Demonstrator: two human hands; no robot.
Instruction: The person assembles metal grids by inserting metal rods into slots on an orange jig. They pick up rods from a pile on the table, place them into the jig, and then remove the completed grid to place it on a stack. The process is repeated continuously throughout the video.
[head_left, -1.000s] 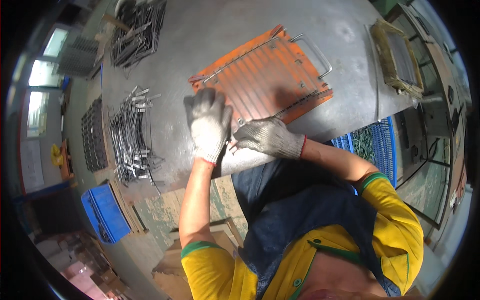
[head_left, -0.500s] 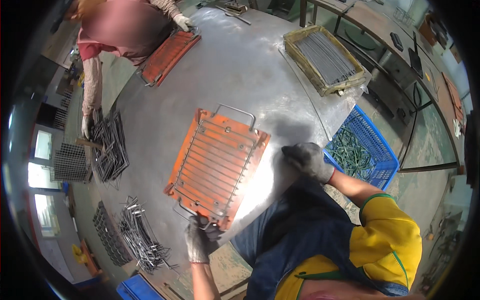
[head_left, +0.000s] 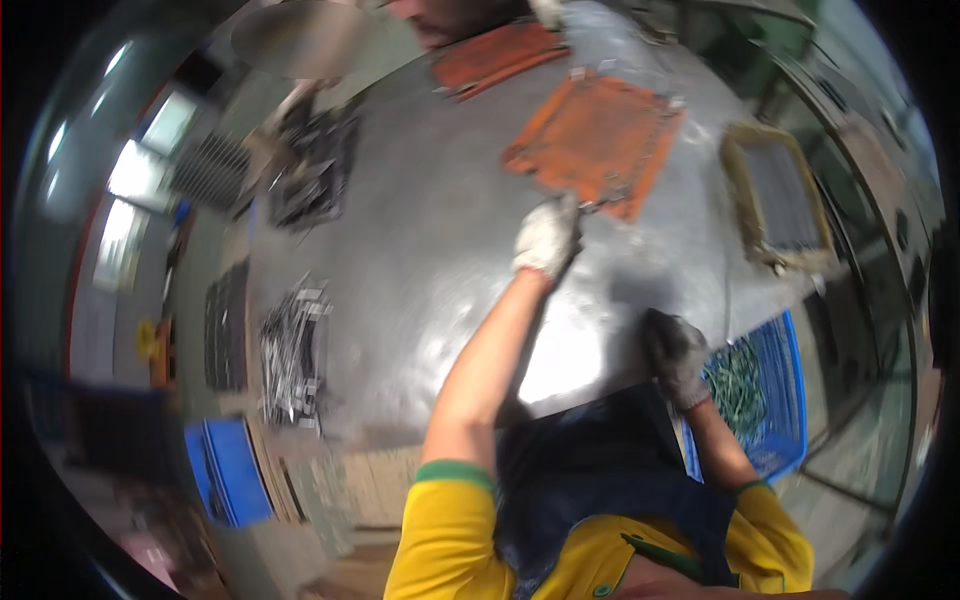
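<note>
An orange plate (head_left: 600,135) lies on the metal table, blurred, with a wire frame faintly visible on it. My left hand (head_left: 545,240), in a pale glove, reaches out to the plate's near edge, its fingers closed around the metal handle (head_left: 600,205) there. My right hand (head_left: 678,358), in a grey glove with dark fingertips, rests low by the near edge of the table, beside a blue basket (head_left: 797,385) of green strands (head_left: 735,385). Its fingers are curled, and what they hold, if anything, I cannot make out.
A second orange plate (head_left: 500,58) lies at the far side, by a co-worker. Bent metal wires (head_left: 292,355) are heaped at the table's left, darker ones (head_left: 315,170) behind them. A yellowish tray (head_left: 737,185) of thin rods stands right. A blue bin (head_left: 232,470) sits lower left.
My left arm has stretched forward, and the near orange plate has moved away from me across the table. The view has shifted and blurred. My right hand stays near the table edge.
</note>
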